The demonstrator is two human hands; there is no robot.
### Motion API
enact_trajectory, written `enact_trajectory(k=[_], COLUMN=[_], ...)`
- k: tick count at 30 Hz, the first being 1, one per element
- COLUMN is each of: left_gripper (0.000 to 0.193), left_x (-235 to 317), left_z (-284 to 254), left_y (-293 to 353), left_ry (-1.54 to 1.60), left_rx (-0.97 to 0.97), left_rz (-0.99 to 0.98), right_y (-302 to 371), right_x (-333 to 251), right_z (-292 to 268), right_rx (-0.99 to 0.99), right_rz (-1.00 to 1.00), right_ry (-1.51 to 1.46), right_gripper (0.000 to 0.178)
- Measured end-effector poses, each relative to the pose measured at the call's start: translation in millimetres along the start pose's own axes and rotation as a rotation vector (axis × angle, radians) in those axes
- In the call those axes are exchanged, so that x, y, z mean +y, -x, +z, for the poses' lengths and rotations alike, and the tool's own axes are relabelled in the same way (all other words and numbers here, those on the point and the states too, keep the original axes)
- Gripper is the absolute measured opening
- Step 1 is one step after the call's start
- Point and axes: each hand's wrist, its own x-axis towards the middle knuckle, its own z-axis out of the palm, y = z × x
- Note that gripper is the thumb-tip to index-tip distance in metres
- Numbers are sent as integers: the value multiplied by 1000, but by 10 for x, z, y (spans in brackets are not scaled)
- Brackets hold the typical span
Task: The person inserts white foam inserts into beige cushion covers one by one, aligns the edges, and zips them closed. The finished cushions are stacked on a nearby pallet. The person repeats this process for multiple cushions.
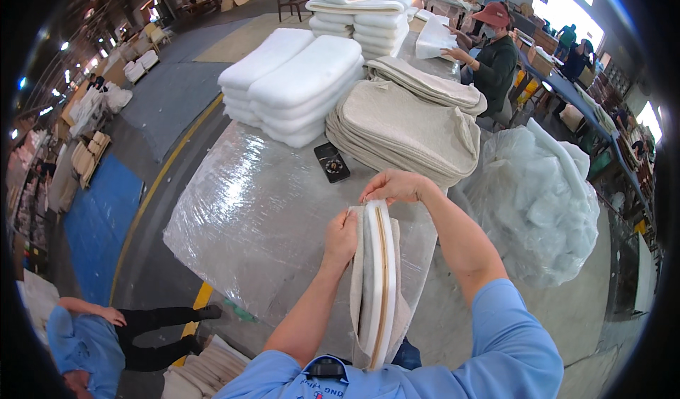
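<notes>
A long cushion pad (382, 278) stands on edge in front of me, its white layers split by a thin tan layer down the middle. A beige fabric cover (358, 293) wraps both its sides and leaves that layered edge bare. My left hand (343, 239) is closed on the cover's left side near the far end. With bent fingers, my right hand (398, 186) pinches the cover at the pad's far tip. The pad's near end reaches back to my body.
Beyond my hands, the plastic-wrapped table (234, 208) bears stacked white pads (304, 70), beige covers (404, 126) and a black phone-like object (331, 162). A clear bag of white stuffing (538, 201) bulges at right. A co-worker (496, 66) handles white material beyond; another person (85, 335) is at lower left.
</notes>
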Motion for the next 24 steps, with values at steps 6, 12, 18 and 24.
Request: enact_trajectory(k=[6, 12, 18, 24], left_gripper=[28, 24, 20, 13], left_x=[213, 195, 129, 13], left_z=[23, 54, 191, 278], left_y=[-37, -96, -194, -298], left_ry=[-285, -362, -479, -364], left_rx=[203, 222, 438, 416], left_rz=[227, 196, 294, 464], right_y=[-166, -512, -669, -621], right_x=[237, 573, 598, 650], right_z=[265, 746, 1178, 1253], right_rx=[271, 679, 926, 1078], right_rz=[-369, -513, -642, -738], right_ry=[-6, -433, -617, -549], right_gripper=[10, 10, 11, 10])
